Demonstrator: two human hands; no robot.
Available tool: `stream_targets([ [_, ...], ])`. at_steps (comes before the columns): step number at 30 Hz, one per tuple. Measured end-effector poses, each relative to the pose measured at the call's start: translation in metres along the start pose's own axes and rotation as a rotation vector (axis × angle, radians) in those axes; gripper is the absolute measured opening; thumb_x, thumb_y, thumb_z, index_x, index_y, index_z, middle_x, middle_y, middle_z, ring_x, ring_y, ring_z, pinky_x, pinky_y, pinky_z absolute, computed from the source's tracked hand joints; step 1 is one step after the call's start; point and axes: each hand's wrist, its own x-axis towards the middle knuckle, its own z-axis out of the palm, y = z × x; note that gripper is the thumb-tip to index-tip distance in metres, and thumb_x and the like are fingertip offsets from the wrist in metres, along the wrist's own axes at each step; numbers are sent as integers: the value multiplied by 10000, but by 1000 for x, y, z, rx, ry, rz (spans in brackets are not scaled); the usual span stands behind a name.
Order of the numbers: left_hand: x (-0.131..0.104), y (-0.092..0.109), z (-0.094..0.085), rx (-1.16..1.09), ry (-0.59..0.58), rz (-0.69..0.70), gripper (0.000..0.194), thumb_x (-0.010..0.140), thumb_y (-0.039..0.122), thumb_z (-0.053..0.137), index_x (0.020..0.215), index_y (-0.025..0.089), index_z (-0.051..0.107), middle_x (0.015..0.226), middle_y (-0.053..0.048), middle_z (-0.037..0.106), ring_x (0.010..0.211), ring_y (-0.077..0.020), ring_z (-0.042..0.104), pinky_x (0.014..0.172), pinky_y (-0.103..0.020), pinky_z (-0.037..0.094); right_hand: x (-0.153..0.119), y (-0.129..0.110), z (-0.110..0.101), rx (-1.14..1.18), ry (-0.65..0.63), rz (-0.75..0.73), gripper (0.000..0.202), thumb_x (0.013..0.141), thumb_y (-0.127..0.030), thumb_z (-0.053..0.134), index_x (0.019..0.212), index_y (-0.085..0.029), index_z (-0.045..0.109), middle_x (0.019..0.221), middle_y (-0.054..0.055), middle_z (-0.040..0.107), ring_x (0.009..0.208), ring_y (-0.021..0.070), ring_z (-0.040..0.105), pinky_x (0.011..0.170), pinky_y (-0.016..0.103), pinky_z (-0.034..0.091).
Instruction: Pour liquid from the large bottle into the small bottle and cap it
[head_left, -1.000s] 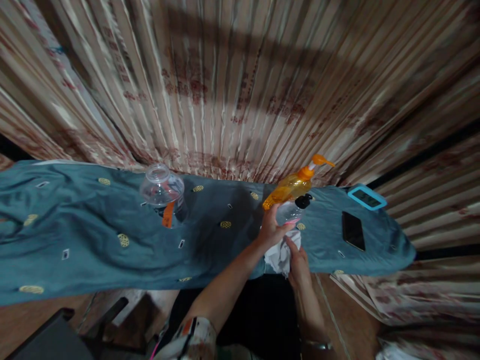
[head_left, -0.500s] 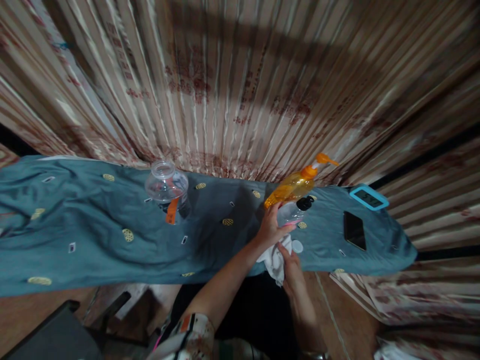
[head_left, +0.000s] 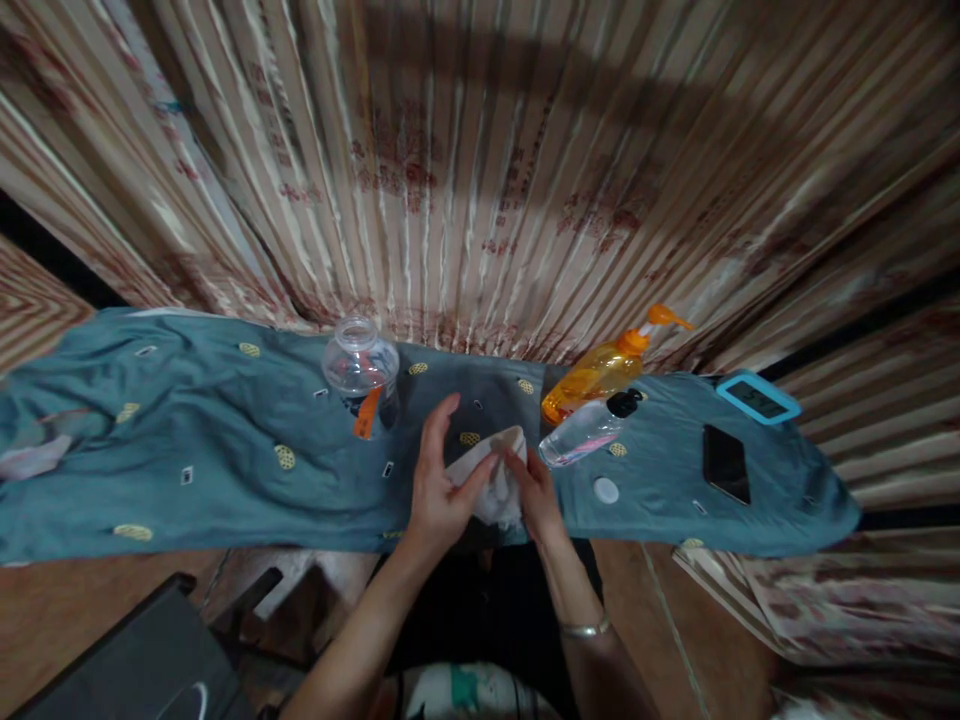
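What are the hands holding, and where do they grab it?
Both hands, left hand and right hand, hold a crumpled white cloth, pinching it at its left and right sides.

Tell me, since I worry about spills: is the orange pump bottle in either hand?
No, the orange pump bottle is on the teal cloth, while both hands hold a white rag.

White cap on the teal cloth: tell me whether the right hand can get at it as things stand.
Probably yes. The white cap lies bare on the teal cloth, just right of the right hand, with nothing between. That hand holds the white cloth together with the left hand.
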Motion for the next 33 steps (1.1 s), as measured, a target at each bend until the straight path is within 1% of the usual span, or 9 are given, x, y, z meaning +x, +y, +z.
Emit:
stream_targets([
  [4, -31, -13, -48, 89, 70, -135, 642, 874, 420, 804, 1452, 282, 559, 1555, -107, 582, 1510, -315, 508, 1284, -514, 393, -21, -6, -24, -352, 112, -144, 499, 933, -501, 756, 1305, -181, 665, 1251, 96, 709, 1137, 241, 685, 1068, 506, 536],
  [9, -53, -26, -92, 156, 192, -248, 638, 870, 421, 820, 1439, 315, 552, 1518, -92, 593, 1469, -311, 546, 1291, -541, 386, -59, -6, -94, -731, 352, -224, 698, 858, -761, 655, 1319, -238, 688, 1244, 139, 732, 1127, 316, 694, 967, 466, 545],
  [13, -37, -34, -113, 188, 336, -200, 849, 813, 420, 879, 1533, 326, 438, 1668, -119, 428, 1581, -338, 405, 1335, -542, 294, -48, 3, -150, -970, 491, -274, 968, 823, -927, 506, 1391, -149, 599, 1330, 202, 661, 1173, 327, 662, 1056, 561, 509],
  [17, -7, -40, -122, 291, 355, -179, 1194, 738, 408, 950, 1652, 267, 196, 1782, -194, 194, 1675, -379, 169, 1358, -572, 170, -17, 11, -179, -1138, 454, -294, 908, 887, -859, 536, 1467, -161, 524, 1372, 176, 623, 1221, 303, 635, 1091, 569, 503],
  [21, 22, -50, -128, 284, 367, -191, 1347, 717, 459, 951, 1685, 240, 40, 1808, -219, 73, 1695, -361, 67, 1363, -561, 122, 4, 8, -182, -1253, 345, -297, 667, 980, -669, 599, 1425, -174, 569, 1289, 130, 656, 1193, 281, 643, 1095, 565, 505],
  [25, 45, -59, -130, 237, 344, -87, 1348, 706, 560, 929, 1690, 287, 50, 1806, -194, 123, 1698, -338, 86, 1371, -534, 102, 5, -1, -180, -1291, 255, -274, 453, 1018, -549, 617, 1254, -165, 658, 1223, 99, 682, 1133, 239, 663, 1062, 511, 537],
  [29, 65, -61, -120, 236, 243, 79, 1429, 595, 514, 1007, 1683, 294, 105, 1795, -185, 163, 1689, -354, 142, 1371, -541, 136, -16, -15, -165, -1236, 194, -206, 508, 996, -639, 604, 1127, -155, 685, 1038, 76, 716, 947, 199, 698, 945, 448, 582],
  [31, 75, -62, -112, 246, 240, 96, 1466, 542, 439, 1040, 1674, 268, 124, 1782, -205, 194, 1679, -364, 189, 1368, -538, 174, -30, -25, -144, -1165, 99, -182, 594, 946, -730, 602, 1108, -169, 708, 950, 70, 730, 854, 195, 705, 879, 424, 596],
  [33, 84, -64, -105, 259, 270, 50, 1481, 522, 362, 1044, 1669, 209, 120, 1747, -250, 258, 1645, -382, 293, 1342, -532, 281, -43, -38, -114, -1069, -32, -171, 700, 868, -814, 607, 1144, -185, 740, 845, 65, 733, 754, 209, 703, 794, 403, 604],
])
